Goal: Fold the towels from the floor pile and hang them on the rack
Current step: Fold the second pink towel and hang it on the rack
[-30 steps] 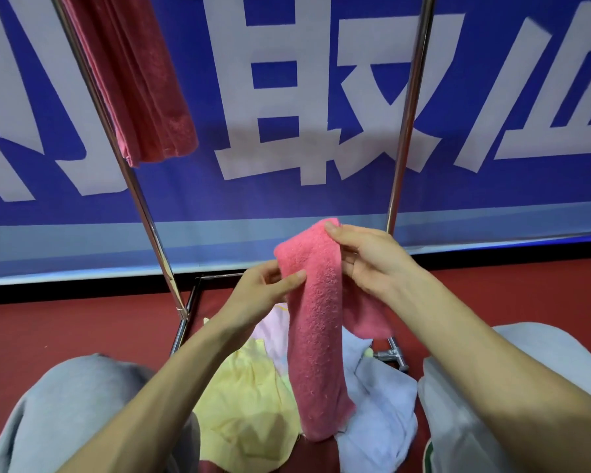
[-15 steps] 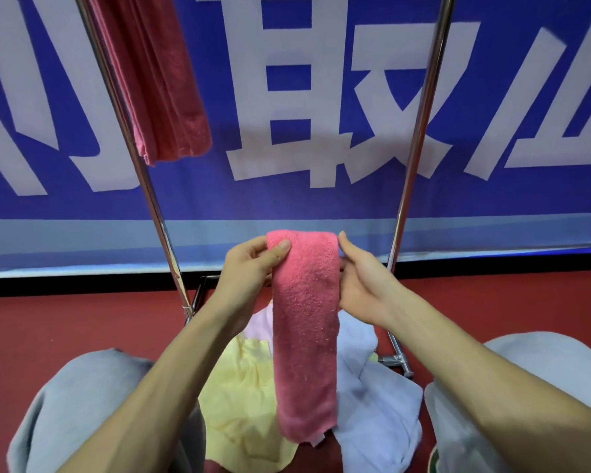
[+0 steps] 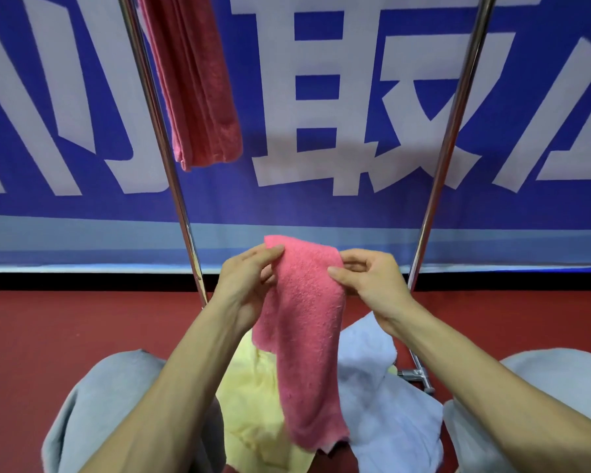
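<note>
A pink towel [image 3: 304, 339] hangs folded into a long narrow strip in front of me. My left hand [image 3: 246, 285] pinches its upper left corner and my right hand [image 3: 369, 285] pinches its upper right edge. Its lower end dangles over the floor pile, where a yellow towel [image 3: 253, 404] lies on the left and a pale blue towel [image 3: 386, 401] on the right. A dark red towel [image 3: 195, 80] hangs folded on the rack at the upper left. The rack's left pole [image 3: 157, 131] and right pole [image 3: 454, 131] rise on either side.
A blue banner [image 3: 355, 206] with large white characters fills the wall behind the rack. The floor [image 3: 65, 329] is red. My grey-trousered knees [image 3: 110, 397] frame the pile, and the rack's metal foot [image 3: 415, 373] sits by the blue towel.
Both hands have shifted along the pink towel's top, spreading it wider and flatter between them. The view has tilted up slightly and moved closer to the rack.
</note>
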`<state>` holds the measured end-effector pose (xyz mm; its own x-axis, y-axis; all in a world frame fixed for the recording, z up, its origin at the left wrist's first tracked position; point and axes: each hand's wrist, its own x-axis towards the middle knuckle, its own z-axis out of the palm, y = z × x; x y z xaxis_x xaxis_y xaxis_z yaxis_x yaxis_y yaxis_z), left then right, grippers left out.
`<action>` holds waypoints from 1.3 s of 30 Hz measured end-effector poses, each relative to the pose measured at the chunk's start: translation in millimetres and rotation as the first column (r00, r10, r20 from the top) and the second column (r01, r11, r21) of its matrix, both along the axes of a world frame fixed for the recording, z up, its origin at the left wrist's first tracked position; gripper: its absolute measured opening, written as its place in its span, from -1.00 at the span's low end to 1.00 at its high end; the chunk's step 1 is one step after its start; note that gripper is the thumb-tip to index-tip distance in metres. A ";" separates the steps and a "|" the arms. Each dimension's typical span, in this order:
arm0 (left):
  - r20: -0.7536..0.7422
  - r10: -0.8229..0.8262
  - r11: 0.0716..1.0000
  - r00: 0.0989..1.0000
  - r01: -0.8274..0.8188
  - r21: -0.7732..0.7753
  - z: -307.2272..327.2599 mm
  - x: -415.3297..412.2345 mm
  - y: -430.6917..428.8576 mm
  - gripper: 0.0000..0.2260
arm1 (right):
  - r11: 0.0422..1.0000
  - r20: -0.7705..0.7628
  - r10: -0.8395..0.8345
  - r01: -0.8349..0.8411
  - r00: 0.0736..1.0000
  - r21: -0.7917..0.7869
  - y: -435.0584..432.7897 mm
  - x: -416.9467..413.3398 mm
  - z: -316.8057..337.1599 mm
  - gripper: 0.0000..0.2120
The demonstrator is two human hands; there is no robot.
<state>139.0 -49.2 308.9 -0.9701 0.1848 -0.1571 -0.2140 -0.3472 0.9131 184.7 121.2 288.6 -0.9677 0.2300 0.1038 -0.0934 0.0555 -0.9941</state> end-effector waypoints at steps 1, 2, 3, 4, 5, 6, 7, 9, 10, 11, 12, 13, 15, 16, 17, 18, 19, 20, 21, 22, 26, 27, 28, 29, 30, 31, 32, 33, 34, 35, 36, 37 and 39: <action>-0.043 -0.051 0.999 0.998 0.050 -0.022 -0.5 0.6 -0.1 -0.92 | 0.999 -0.028 -0.051 0.051 0.998 0.012 -0.3 -1.1 2.1 -0.83; -0.077 -0.105 0.994 0.991 0.102 -0.043 -0.2 3.0 0.9 -0.84 | 0.997 -0.048 -0.075 0.075 0.996 -0.001 0.1 -2.1 4.7 -0.83; -0.099 -0.154 0.987 0.983 0.149 -0.060 -1.0 5.3 3.1 -0.79 | 0.997 -0.059 -0.076 0.074 0.995 -0.032 0.9 -2.8 7.7 -0.82; -0.108 -0.198 0.979 0.974 0.190 -0.075 -2.0 8.5 5.9 -0.76 | 0.996 -0.068 -0.072 0.067 0.995 -0.062 2.2 -3.7 10.5 -0.83; -0.115 -0.232 0.970 0.966 0.221 -0.098 -4.6 10.3 8.7 -0.76 | 0.994 -0.073 -0.074 0.067 0.995 -0.088 3.3 -4.0 13.8 -0.85; -0.122 -0.257 0.961 0.959 0.240 -0.139 -7.2 12.0 11.9 -0.76 | 0.991 -0.075 -0.086 0.078 0.993 -0.109 4.8 -4.7 16.1 -0.87; -0.135 -0.276 0.948 0.952 0.247 -0.200 -11.2 12.2 13.9 -0.76 | 0.987 -0.074 -0.107 0.097 0.991 -0.130 5.7 -5.2 18.5 -0.89; -0.179 -0.323 0.909 0.929 0.253 -0.332 -19.6 12.3 16.9 -0.77 | 0.971 -0.056 -0.167 0.154 0.984 -0.182 7.8 -6.8 20.3 -0.86; -0.193 -0.349 0.887 0.917 0.257 -0.384 -22.3 13.0 18.8 -0.79 | 0.960 -0.039 -0.190 0.178 0.981 -0.215 9.7 -7.7 20.3 -0.84; -0.202 -0.372 0.870 0.906 0.265 -0.415 -24.9 13.9 20.7 -0.81 | 0.949 -0.020 -0.207 0.196 0.978 -0.246 11.6 -8.5 20.4 -0.83; -0.205 -0.389 0.862 0.898 0.276 -0.425 -26.6 15.6 23.0 -0.83 | 0.940 -0.003 -0.217 0.208 0.976 -0.269 13.8 -8.8 20.8 -0.82; -0.209 -0.392 0.862 0.896 0.278 -0.424 -27.6 16.8 25.4 -0.83 | 0.934 0.015 -0.219 0.214 0.976 -0.285 16.1 -8.0 21.6 -0.82; -0.230 -0.380 0.876 0.896 0.269 -0.400 -26.9 18.2 28.7 -0.82 | 0.925 0.042 -0.206 0.209 0.978 -0.318 22.6 -6.4 21.8 -0.84; -0.246 -0.374 0.886 0.894 0.265 -0.380 -25.6 18.6 30.0 -0.81 | 0.919 0.051 -0.192 0.198 0.980 -0.341 25.7 -5.3 21.9 -0.86; -0.263 -0.369 0.894 0.891 0.263 -0.364 -24.3 18.8 30.9 -0.81 | 0.912 0.063 -0.174 0.185 0.983 -0.365 28.0 -3.7 22.5 -0.88; -0.276 -0.368 0.900 0.888 0.265 -0.347 -22.8 18.7 31.9 -0.80 | 0.904 0.077 -0.156 0.174 0.985 -0.390 30.6 -3.0 22.2 -0.88; -0.285 -0.365 0.904 0.886 0.265 -0.334 -21.5 18.6 32.4 -0.79 | 0.896 0.091 -0.126 0.153 0.988 -0.416 32.7 -2.5 21.4 -0.86; -0.293 -0.359 0.910 0.886 0.263 -0.319 -20.2 18.7 32.9 -0.78 | 0.892 0.103 -0.085 0.122 0.991 -0.435 34.8 -2.5 19.2 -0.84; -0.302 -0.350 0.916 0.887 0.257 -0.308 -19.2 18.4 32.8 -0.77 | 0.893 0.118 -0.035 0.084 0.992 -0.443 35.5 -2.2 16.9 -0.82; -0.311 -0.344 0.920 0.886 0.252 -0.300 -18.2 17.9 32.6 -0.75 | 0.900 0.132 0.007 0.051 0.991 -0.432 35.2 -2.0 14.2 -0.80; -0.313 -0.304 0.937 0.900 0.224 -0.267 -12.8 14.4 28.2 -0.75 | 0.949 0.181 0.073 -0.012 0.981 -0.314 25.2 -3.3 0.5 -0.65; -0.311 -0.291 0.943 0.905 0.215 -0.255 -11.0 13.8 26.2 -0.75 | 0.950 0.200 0.100 -0.033 0.975 -0.312 21.0 -3.7 -2.2 -0.60; -0.308 -0.279 0.947 0.910 0.207 -0.246 -9.0 13.5 24.3 -0.76 | 0.946 0.221 0.144 -0.069 0.965 -0.318 17.4 -4.0 -6.1 -0.56; -0.301 -0.265 0.949 0.916 0.193 -0.248 -6.8 13.4 21.9 -0.77 | 0.943 0.242 0.190 -0.108 0.951 -0.316 13.8 -4.4 -9.6 -0.52; -0.290 -0.247 0.952 0.924 0.176 -0.250 -4.8 13.1 19.4 -0.79 | 0.940 0.255 0.230 -0.146 0.939 -0.309 10.8 -5.5 -13.4 -0.48; -0.274 -0.225 0.954 0.935 0.154 -0.257 -2.7 12.5 16.3 -0.81 | 0.938 0.265 0.263 -0.182 0.928 -0.296 7.7 -6.0 -15.7 -0.45; -0.251 -0.196 0.958 0.948 0.130 -0.257 -1.1 11.0 12.9 -0.82 | 0.935 0.266 0.286 -0.207 0.921 -0.288 5.2 -6.9 -17.7 -0.44; -0.223 -0.166 0.961 0.961 0.107 -0.254 0.4 8.4 8.9 -0.84 | 0.930 0.258 0.301 -0.223 0.918 -0.291 3.4 -7.9 -18.9 -0.44; -0.188 -0.139 0.964 0.972 0.089 -0.249 1.5 5.2 5.4 -0.85 | 0.926 0.241 0.307 -0.230 0.921 -0.301 2.5 -9.4 -19.8 -0.46; -0.156 -0.108 0.967 0.982 0.067 -0.247 2.2 1.9 2.1 -0.87 | 0.921 0.224 0.309 -0.232 0.924 -0.313 1.5 -9.3 -18.1 -0.48; -0.125 -0.074 0.968 0.989 0.041 -0.249 2.4 -0.8 -0.6 -0.90 | 0.920 0.211 0.308 -0.234 0.928 -0.315 2.4 -10.5 -18.7 -0.52; -0.095 -0.043 0.969 0.995 0.019 -0.245 2.2 -3.2 -2.4 -0.92 | 0.918 0.196 0.317 -0.249 0.928 -0.307 3.2 -10.2 -18.0 -0.56; -0.029 -0.008 0.976 1.000 0.001 -0.216 2.3 -5.0 -4.3 -0.93 | 0.911 0.183 0.364 -0.308 0.914 -0.274 4.6 -9.2 -16.4 -0.65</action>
